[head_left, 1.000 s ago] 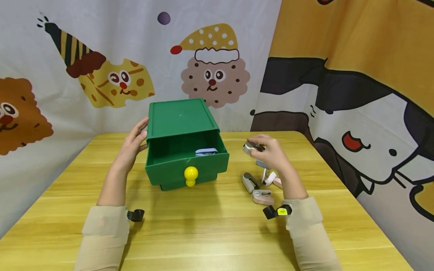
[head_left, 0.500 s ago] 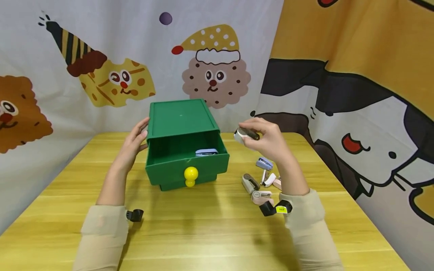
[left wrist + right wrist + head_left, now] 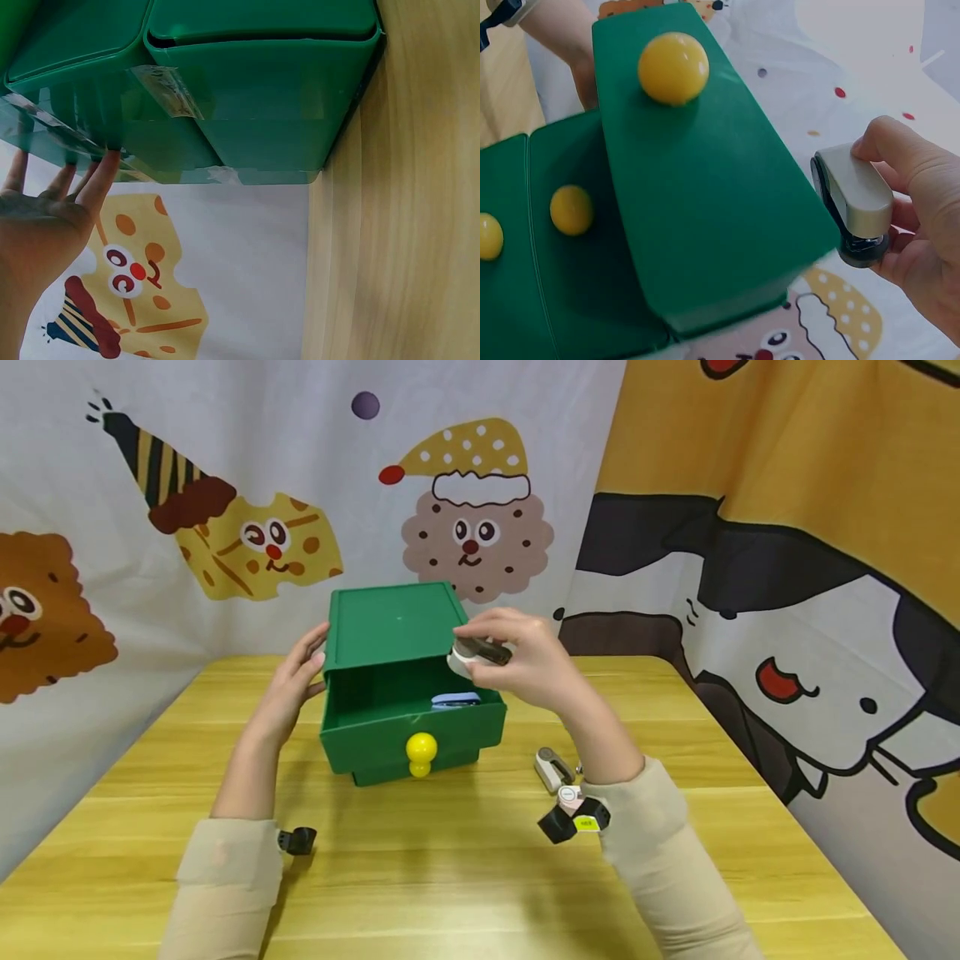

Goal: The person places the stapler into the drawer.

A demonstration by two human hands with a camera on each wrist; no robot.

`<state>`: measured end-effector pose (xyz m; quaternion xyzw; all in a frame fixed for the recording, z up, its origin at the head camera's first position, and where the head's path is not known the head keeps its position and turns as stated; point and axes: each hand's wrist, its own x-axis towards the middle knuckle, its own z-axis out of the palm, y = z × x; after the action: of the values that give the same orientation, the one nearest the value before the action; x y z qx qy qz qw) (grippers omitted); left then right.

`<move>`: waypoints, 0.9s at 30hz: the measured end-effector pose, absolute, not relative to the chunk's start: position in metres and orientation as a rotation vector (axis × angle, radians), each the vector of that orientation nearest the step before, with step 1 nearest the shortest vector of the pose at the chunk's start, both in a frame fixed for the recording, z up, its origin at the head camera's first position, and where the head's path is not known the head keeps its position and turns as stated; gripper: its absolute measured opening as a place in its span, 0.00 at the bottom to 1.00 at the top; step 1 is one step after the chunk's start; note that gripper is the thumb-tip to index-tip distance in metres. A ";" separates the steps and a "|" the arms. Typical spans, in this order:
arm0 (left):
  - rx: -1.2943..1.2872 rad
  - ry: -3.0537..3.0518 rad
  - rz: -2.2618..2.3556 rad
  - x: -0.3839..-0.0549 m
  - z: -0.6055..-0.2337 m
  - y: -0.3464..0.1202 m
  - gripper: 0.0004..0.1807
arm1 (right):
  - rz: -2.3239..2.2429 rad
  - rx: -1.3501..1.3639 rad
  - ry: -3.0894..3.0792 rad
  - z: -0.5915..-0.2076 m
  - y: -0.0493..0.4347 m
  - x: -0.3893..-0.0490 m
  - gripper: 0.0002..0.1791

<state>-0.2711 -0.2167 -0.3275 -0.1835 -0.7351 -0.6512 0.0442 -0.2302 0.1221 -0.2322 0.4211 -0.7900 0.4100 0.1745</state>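
Note:
A green drawer cabinet (image 3: 397,622) stands on the table with its top drawer (image 3: 375,745) pulled out. A lavender stapler (image 3: 455,700) lies inside that drawer, on the right. My left hand (image 3: 288,689) rests on the cabinet's left side; the left wrist view shows its fingers (image 3: 97,184) extended against the green wall. My right hand (image 3: 525,656) pinches a white and dark stapler (image 3: 855,191) between thumb and fingers, above the drawer's right edge in the head view.
On the table to the right lie a grey-white stapler (image 3: 552,768) and a pink one (image 3: 570,795), the latter partly hidden by the right wrist camera (image 3: 573,821). Yellow knobs (image 3: 421,747) stick out from the drawer fronts. A printed cloth (image 3: 262,410) hangs behind the table.
My right hand has carried the white and dark stapler left, from above the loose staplers to the open drawer. The left hand has stayed on the cabinet.

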 end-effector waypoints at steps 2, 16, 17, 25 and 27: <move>-0.562 -2.247 -1.992 -0.271 -0.328 -0.216 0.30 | 1.171 1.224 -2.242 -0.231 0.115 -0.230 0.18; -0.571 -2.229 -1.988 -0.272 -0.329 -0.217 0.29 | 1.169 1.360 -2.334 -0.236 0.076 -0.234 0.18; -0.573 -2.229 -1.988 -0.273 -0.330 -0.217 0.29 | 1.174 1.363 -2.346 -0.236 0.074 -0.234 0.18; -0.587 -2.232 -1.969 -0.272 -0.329 -0.216 0.30 | 1.160 1.377 -2.436 -0.238 0.062 -0.236 0.18; -0.586 -2.232 -1.967 -0.272 -0.328 -0.216 0.30 | 1.137 1.397 -2.456 -0.238 0.060 -0.237 0.18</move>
<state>-0.2722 -0.2163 -0.3283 -0.1930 -0.7349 -0.6478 0.0549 -0.2370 0.0600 -0.2382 0.4581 -0.8055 0.3728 0.0478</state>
